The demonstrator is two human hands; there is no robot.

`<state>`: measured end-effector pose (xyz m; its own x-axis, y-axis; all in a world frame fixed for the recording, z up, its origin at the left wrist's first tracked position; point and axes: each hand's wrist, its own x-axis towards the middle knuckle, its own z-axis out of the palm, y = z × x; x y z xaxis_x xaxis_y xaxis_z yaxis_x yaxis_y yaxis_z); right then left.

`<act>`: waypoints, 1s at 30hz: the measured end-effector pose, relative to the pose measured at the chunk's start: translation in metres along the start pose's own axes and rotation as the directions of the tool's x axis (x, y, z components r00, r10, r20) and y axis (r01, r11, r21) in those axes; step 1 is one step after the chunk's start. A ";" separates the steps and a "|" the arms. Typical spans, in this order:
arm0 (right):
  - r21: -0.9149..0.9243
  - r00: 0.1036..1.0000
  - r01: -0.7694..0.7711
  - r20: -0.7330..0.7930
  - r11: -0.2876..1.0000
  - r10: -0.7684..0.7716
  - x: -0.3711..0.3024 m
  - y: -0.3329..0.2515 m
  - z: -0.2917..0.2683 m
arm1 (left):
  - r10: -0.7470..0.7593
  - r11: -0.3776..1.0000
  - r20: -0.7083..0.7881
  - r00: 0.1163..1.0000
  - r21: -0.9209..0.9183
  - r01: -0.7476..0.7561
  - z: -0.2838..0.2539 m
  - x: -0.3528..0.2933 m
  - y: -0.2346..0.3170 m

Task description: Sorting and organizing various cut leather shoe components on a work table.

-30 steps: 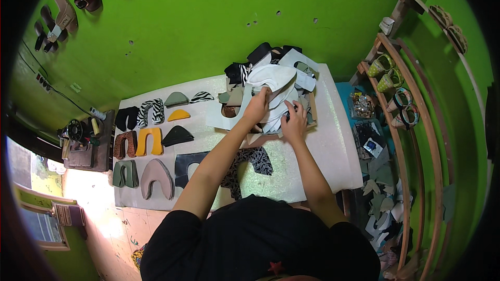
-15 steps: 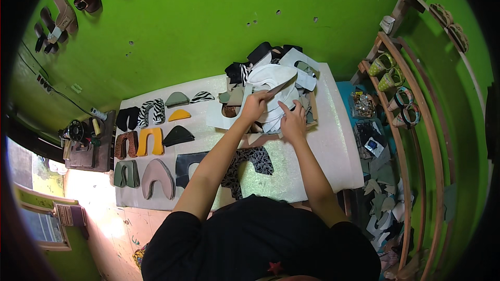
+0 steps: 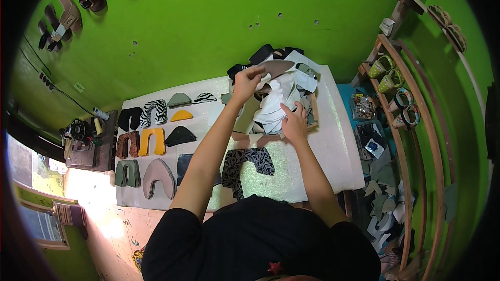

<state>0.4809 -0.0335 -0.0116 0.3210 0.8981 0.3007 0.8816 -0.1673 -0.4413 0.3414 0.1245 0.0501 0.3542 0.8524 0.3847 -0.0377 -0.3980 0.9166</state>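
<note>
My left hand point(image 3: 247, 84) is closed on a taupe half-moon piece point(image 3: 277, 67) of leather-like sheet, lifted at the far side of a heap. Below it, my right hand point(image 3: 295, 123) lies with fingers apart on a stack of white cut pieces point(image 3: 273, 105). These sit in a cardboard box point(image 3: 315, 112) with grey, green and black offcuts packed around them. A dark patterned upper piece point(image 3: 249, 166) lies on the table close to my body, and a dark blue piece point(image 3: 183, 166) is partly hidden under my left forearm.
Cut shoe pieces stand in rows on the white table point(image 3: 208, 86) at left: zebra arches point(image 3: 153, 113), yellow arches point(image 3: 152, 141), pink-beige arches point(image 3: 159, 178) and black half-moons point(image 3: 180, 135). A sewing machine point(image 3: 78, 132) is further left. A wooden rack point(image 3: 411, 125) with sandals stands right.
My left hand has moved up and slightly left, raising the taupe piece off the white stack. White pieces in the box have shifted. My right hand stays nearly in place.
</note>
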 end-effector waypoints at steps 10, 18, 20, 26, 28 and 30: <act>-0.017 1.000 -0.015 0.014 1.000 0.015 -0.002 0.002 0.005 | 0.088 0.980 -0.155 0.984 -0.164 -0.113 -0.031 0.027 0.088; 0.125 0.992 -0.122 0.033 0.985 0.119 0.006 0.001 0.001 | -0.025 0.900 -0.052 0.998 -0.436 0.000 -0.049 -0.016 0.139; 0.167 0.988 -0.151 0.002 0.974 0.153 0.009 -0.003 0.000 | -0.064 0.836 0.015 0.998 -0.545 0.062 -0.053 -0.031 0.140; 0.812 0.773 -0.570 0.479 -0.125 -0.415 -0.002 -0.059 -0.033 | -0.099 0.667 0.121 0.988 -0.729 0.156 -0.066 -0.084 0.137; 0.617 0.601 -0.741 0.431 -0.267 -0.673 -0.010 -0.082 -0.053 | -0.079 0.614 0.186 0.979 -0.764 0.195 -0.073 -0.101 0.128; 0.620 0.630 -0.721 0.400 -0.310 -0.666 -0.018 -0.088 -0.058 | -0.077 0.615 0.211 0.975 -0.759 0.212 -0.083 -0.120 0.120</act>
<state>0.4174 -0.0583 0.0714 -0.5235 0.8395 0.1455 -0.7189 -0.3435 -0.6044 0.2170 0.0023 0.1234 0.5449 0.7897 0.2818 -0.6576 0.1940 0.7280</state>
